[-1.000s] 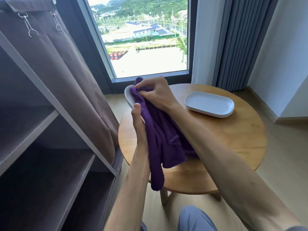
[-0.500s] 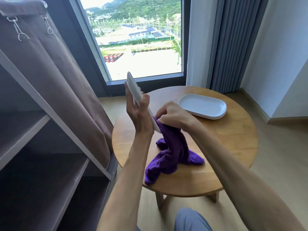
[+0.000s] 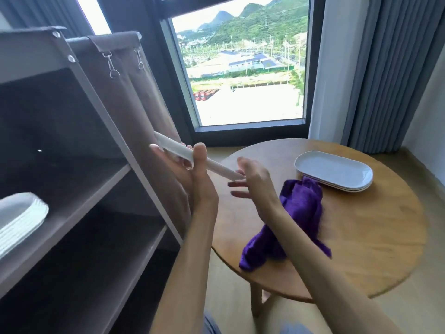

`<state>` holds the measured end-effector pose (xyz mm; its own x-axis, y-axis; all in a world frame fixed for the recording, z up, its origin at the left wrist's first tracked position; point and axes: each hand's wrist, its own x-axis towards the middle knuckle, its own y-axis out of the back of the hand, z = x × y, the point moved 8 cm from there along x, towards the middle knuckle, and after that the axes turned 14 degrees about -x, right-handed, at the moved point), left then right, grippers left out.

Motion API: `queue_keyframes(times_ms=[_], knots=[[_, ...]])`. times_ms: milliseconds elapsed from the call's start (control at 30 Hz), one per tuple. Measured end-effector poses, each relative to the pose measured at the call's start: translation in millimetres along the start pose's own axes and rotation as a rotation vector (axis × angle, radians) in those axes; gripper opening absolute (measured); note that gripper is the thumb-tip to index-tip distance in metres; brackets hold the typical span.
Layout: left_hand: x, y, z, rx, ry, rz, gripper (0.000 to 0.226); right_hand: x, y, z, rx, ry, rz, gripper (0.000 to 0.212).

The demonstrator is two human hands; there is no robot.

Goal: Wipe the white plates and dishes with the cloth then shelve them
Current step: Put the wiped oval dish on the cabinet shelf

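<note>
My left hand [image 3: 192,179] grips a white oblong plate [image 3: 178,150], seen edge-on and tilted, just in front of the shelf unit's slanted post. My right hand [image 3: 252,184] is open, its fingertips touching the plate's near end. The purple cloth [image 3: 298,213] lies crumpled on the round wooden table [image 3: 361,237], partly under my right forearm and held by neither hand. A stack of white oblong plates [image 3: 334,171] sits at the table's far side. Another stack of white plates [image 3: 19,218] rests on the middle shelf at the left edge.
The open grey-brown shelf unit [image 3: 79,203] fills the left, with a fabric cover [image 3: 134,92] clipped back at its right side. A window [image 3: 243,68] and grey curtains [image 3: 385,68] stand behind the table. The floor lies below.
My right hand let the cloth drop onto the table and now touches the plate's end. My left hand swung the plate left toward the shelves. The view turned left, revealing the shelved stack.
</note>
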<state>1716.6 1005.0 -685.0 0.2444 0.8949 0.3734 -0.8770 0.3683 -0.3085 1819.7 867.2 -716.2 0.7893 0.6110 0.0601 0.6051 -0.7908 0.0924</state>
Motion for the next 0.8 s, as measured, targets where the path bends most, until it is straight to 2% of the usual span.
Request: queue_keyframes(times_ms=[33, 100, 133, 200, 267, 333, 567, 700, 733, 800], knots=[[-1, 10, 18, 0.043, -0.081, 0.014, 0.113, -2, -25, -2, 0.143, -0.037, -0.109, 0.030], [-6, 30, 47, -0.074, -0.165, 0.045, 0.109, -2, -53, -6, 0.290, -0.116, -0.164, 0.028], [-5, 46, 60, -0.122, -0.185, 0.041, 0.110, -2, -66, -9, 0.309, -0.148, -0.159, 0.035], [-9, 75, 84, -0.065, -0.204, 0.008, 0.114, 2, -87, -16, 0.288, -0.176, -0.114, 0.040], [-10, 106, 102, 0.035, -0.203, -0.039, 0.114, 6, -107, -29, 0.265, -0.171, -0.080, 0.037], [-10, 147, 117, 0.120, -0.213, -0.020, 0.112, 6, -134, -47, 0.202, -0.145, -0.085, 0.032], [-17, 273, 184, 0.339, -0.239, 0.234, 0.123, -15, -257, -107, 0.297, -0.080, -0.302, 0.026], [-17, 319, 212, 0.423, -0.280, 0.422, 0.126, -32, -326, -129, 0.306, -0.038, -0.425, 0.013], [-15, 328, 216, 0.410, -0.276, 0.448, 0.128, -36, -342, -132, 0.296, -0.028, -0.465, 0.017], [-10, 345, 219, 0.357, -0.239, 0.490, 0.128, -42, -367, -135, 0.266, -0.010, -0.518, 0.038]])
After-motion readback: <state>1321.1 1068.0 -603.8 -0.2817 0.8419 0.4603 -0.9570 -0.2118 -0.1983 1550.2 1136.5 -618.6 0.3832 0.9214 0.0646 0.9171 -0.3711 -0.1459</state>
